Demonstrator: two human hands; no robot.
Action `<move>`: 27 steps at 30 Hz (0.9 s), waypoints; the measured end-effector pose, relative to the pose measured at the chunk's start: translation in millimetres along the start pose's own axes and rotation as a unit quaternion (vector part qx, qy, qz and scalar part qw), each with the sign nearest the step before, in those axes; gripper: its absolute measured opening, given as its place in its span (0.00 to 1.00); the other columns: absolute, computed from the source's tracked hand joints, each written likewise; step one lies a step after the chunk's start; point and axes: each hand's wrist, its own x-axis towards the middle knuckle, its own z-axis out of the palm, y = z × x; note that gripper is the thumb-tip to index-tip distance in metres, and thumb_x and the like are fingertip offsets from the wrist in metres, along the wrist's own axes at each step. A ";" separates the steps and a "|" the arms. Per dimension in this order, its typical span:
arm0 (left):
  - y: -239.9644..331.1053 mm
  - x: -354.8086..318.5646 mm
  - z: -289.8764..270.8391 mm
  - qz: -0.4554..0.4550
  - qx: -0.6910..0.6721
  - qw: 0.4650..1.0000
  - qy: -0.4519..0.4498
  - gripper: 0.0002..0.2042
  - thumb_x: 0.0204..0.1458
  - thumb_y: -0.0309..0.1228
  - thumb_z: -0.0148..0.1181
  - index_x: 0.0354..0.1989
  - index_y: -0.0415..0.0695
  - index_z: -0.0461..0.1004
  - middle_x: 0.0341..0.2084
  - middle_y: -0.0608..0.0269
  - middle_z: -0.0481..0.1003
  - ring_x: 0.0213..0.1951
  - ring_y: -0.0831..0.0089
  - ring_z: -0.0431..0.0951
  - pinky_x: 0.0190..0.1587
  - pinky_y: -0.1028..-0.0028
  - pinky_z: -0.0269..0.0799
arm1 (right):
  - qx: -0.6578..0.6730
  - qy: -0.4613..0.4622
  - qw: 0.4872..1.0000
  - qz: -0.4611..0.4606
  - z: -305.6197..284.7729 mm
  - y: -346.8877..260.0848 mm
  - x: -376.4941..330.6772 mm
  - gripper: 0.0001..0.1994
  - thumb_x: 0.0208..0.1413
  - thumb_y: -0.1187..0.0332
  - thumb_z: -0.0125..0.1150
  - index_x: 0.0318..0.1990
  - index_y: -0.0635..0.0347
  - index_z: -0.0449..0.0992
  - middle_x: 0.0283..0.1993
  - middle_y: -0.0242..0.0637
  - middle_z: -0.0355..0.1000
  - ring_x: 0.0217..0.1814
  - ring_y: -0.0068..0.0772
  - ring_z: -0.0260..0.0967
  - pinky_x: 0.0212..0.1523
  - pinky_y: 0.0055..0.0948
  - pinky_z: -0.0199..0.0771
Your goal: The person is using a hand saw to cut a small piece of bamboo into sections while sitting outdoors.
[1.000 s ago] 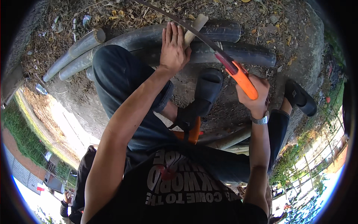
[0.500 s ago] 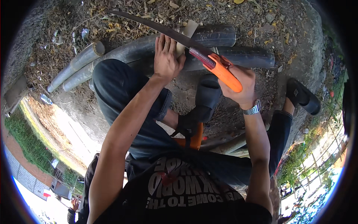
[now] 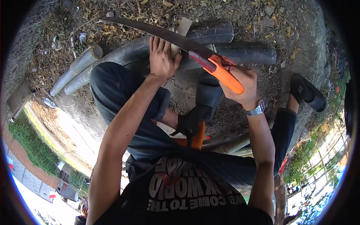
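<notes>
My right hand is wrapped round the orange handle of a saw with a long, curved dark blade. The blade points to the far left and passes over a pale flat strip, beyond the fingertips of my left hand. That hand rests on a dark bamboo pole, fingers stretched forward on one side of the strip and thumb on the other. The strip lies crosswise over the poles. Whether the blade touches the strip or a pole, I cannot tell. A second dark pole lies nearer on the right.
A shorter hollow pole piece lies at the left. Dry leaves and litter cover the dirt. My bent knee and black sandal are close to the poles. Something orange shows under me. Another pole lies near my right thigh.
The saw blade shows its flat side more broadly, and its tip appears a little lower and farther left. My left hand stays by the strip; the whole view has shifted slightly.
</notes>
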 end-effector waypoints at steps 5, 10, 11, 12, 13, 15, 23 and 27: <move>30.3 17.5 1.0 0.000 0.019 0.997 0.069 0.41 0.49 0.38 0.63 0.70 0.27 0.59 0.70 0.30 0.58 0.74 0.35 0.52 0.75 0.41 0.44 | -0.122 -0.021 0.991 0.045 -82.0 -14.8 -99.4 0.07 0.44 0.77 0.69 0.33 0.62 0.79 0.28 0.42 0.77 0.25 0.44 0.76 0.28 0.33 0.76; -8.6 -0.7 5.0 0.040 0.029 0.997 0.065 0.37 0.51 0.38 0.62 0.68 0.28 0.63 0.68 0.31 0.62 0.73 0.34 0.54 0.74 0.38 0.44 | 0.011 0.005 1.000 0.006 -3.8 -16.7 18.8 0.11 0.41 0.75 0.72 0.27 0.62 0.72 0.25 0.44 0.69 0.24 0.52 0.71 0.26 0.37 0.70; 4.5 3.8 1.1 0.057 -0.016 0.997 0.048 0.35 0.52 0.38 0.61 0.67 0.30 0.65 0.65 0.34 0.65 0.72 0.34 0.55 0.74 0.37 0.43 | 0.014 0.011 0.999 -0.036 15.4 0.1 20.1 0.11 0.42 0.74 0.73 0.28 0.60 0.73 0.26 0.43 0.70 0.25 0.53 0.70 0.28 0.38 0.70; -0.4 -1.0 -2.5 0.063 -0.020 0.997 0.041 0.33 0.53 0.39 0.60 0.66 0.33 0.67 0.64 0.36 0.67 0.71 0.33 0.56 0.74 0.37 0.42 | -0.015 -0.021 0.999 -0.035 17.3 -7.9 18.7 0.11 0.43 0.73 0.72 0.27 0.60 0.72 0.25 0.44 0.69 0.26 0.52 0.70 0.28 0.40 0.70; -5.0 -1.9 -0.7 0.044 -0.006 0.998 0.040 0.34 0.53 0.39 0.60 0.67 0.31 0.66 0.65 0.35 0.66 0.72 0.33 0.56 0.75 0.37 0.42 | -0.027 -0.038 0.999 0.005 3.0 -10.1 2.0 0.09 0.43 0.73 0.71 0.28 0.60 0.74 0.26 0.43 0.71 0.26 0.51 0.71 0.29 0.40 0.71; -2.0 3.4 2.3 0.014 0.013 0.997 0.074 0.37 0.52 0.39 0.61 0.68 0.28 0.63 0.67 0.31 0.62 0.73 0.33 0.54 0.75 0.38 0.42 | -0.054 -0.025 0.997 0.043 -49.5 -8.9 -51.3 0.07 0.43 0.75 0.69 0.30 0.61 0.77 0.27 0.43 0.74 0.26 0.48 0.74 0.30 0.40 0.74; 1.9 0.6 -2.6 0.014 0.016 1.000 -0.003 0.42 0.48 0.40 0.65 0.70 0.28 0.61 0.71 0.30 0.57 0.74 0.37 0.53 0.76 0.40 0.41 | 0.052 -0.018 0.999 0.000 5.1 0.8 -4.7 0.12 0.42 0.76 0.71 0.25 0.61 0.68 0.21 0.38 0.66 0.19 0.43 0.65 0.24 0.33 0.66; 2.0 4.7 0.9 -0.008 0.034 0.996 0.080 0.43 0.48 0.41 0.65 0.71 0.27 0.60 0.72 0.31 0.56 0.75 0.39 0.53 0.76 0.41 0.40 | 0.000 0.008 0.998 0.063 -33.5 -2.8 5.0 0.08 0.44 0.74 0.72 0.28 0.63 0.76 0.20 0.38 0.66 0.17 0.38 0.65 0.23 0.31 0.64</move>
